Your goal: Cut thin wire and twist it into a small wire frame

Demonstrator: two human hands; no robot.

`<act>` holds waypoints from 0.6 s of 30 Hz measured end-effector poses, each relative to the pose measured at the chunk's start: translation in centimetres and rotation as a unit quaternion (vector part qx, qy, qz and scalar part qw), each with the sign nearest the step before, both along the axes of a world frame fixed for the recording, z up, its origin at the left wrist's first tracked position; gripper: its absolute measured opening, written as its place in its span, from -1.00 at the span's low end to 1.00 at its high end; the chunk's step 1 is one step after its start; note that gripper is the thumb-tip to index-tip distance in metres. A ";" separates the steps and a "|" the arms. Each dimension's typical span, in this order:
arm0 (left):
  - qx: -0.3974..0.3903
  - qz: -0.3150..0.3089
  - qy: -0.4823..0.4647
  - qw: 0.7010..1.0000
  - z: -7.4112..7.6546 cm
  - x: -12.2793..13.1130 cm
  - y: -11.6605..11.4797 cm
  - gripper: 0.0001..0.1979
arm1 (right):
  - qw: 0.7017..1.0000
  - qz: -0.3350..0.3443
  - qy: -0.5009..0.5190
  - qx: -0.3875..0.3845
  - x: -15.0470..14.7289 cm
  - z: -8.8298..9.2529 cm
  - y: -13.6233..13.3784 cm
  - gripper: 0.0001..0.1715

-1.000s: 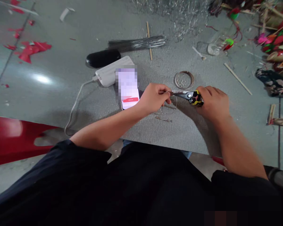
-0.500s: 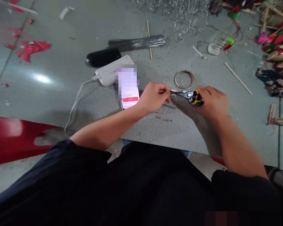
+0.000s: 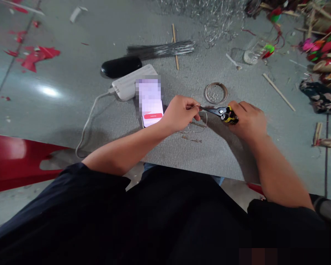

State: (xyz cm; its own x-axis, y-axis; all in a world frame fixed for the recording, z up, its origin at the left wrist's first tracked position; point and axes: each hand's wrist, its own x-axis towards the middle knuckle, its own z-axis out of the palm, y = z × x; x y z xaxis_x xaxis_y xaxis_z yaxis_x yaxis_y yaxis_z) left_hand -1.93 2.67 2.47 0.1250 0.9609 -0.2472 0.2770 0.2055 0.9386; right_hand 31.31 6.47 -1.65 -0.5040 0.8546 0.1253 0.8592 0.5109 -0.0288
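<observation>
My left hand (image 3: 180,113) is closed, pinching a thin wire (image 3: 202,119) that curves down in a loop below my fingers. My right hand (image 3: 248,119) is wrapped round the black and yellow handles of a pair of pliers (image 3: 220,112). The pliers' jaws point left and meet the wire right at my left fingertips. Both hands hover just above the grey table (image 3: 85,92). A few short wire pieces (image 3: 191,140) lie on the table under my hands.
A phone (image 3: 150,105) lies left of my left hand, on a white power bank (image 3: 127,84) with a cable (image 3: 85,125). Behind are a black case (image 3: 120,67), a wire bundle (image 3: 161,49), a tape ring (image 3: 215,92), wooden sticks, red scraps (image 3: 35,57) and colourful craft pieces (image 3: 320,48).
Almost nothing has moved. Both hands shifted very slightly and the wire loop under my left fingers has turned a little.
</observation>
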 end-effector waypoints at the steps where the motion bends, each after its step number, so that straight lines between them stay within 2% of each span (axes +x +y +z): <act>1: -0.004 0.000 0.000 1.000 0.1 0.0 0.0 -0.80 | 1.000 0.000 0.002 0.000 0.0 -0.1 0.0 -0.47; 8: -0.039 -0.004 -0.016 0.999 0.4 0.0 0.2 -0.83 | 0.999 -0.016 0.021 0.044 0.2 -0.5 0.8 -0.57; 13: -0.111 -0.052 -0.042 0.992 0.7 0.3 0.2 -0.90 | 0.993 -0.074 0.094 0.023 1.3 -0.5 1.5 -0.30; 18: -0.150 -0.091 -0.115 0.978 -0.9 0.4 0.2 -0.84 | 0.988 -0.109 0.108 0.026 1.8 -0.1 1.8 -0.14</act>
State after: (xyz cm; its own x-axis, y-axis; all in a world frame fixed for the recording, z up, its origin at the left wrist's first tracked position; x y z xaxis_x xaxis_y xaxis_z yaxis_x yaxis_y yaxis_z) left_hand -1.58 2.92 1.56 0.3722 0.8066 -0.4593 0.1230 0.4476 0.8857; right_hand 33.07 8.32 -1.73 -0.2649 0.9294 0.2571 0.9256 0.3199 -0.2026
